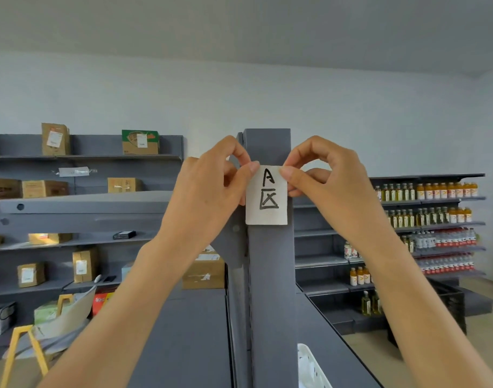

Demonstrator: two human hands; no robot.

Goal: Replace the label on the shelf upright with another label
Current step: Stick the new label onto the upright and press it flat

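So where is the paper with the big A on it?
In the head view, the white label sits mid-frame on the front of the grey shelf upright, its top corners pinched by the left hand and right hand.

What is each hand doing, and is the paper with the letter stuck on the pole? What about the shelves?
Left hand: pinching the label's top left corner.
Right hand: pinching its top right corner.
Label: upright, flat against the upright.
Right shelves: full of bottles.
Left shelves: hold cardboard boxes.
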